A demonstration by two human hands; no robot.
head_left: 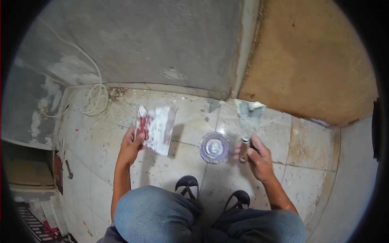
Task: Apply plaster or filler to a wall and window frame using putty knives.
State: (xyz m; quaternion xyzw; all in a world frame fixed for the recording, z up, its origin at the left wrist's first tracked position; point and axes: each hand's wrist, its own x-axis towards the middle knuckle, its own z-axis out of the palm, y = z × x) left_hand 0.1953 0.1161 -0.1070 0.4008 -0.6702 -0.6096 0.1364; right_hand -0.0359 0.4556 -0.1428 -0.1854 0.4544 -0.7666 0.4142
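My left hand [129, 146] grips the near-left edge of a flat rectangular red board [156, 128], its face largely covered with white putty. The fingers close around that edge, with the thumb on top. In my right hand [260, 159] is a putty knife [250, 117]. Its handle sits between thumb and fingers, and its wide blade points away from me, with a white lump of putty along the far edge. Between the two hands, a round purple-tinted dish [214, 148] stands on the tiled floor, with whitish matter in its middle. Neither hand touches it.
A grey wall [162, 48] with pale patches rises ahead, beside a brown panel [308, 60] at the right. A white cable [97, 97] lies coiled at the far left. Bits of debris dot the tiles [186, 162]. Stair railings [34, 222] show at the lower left.
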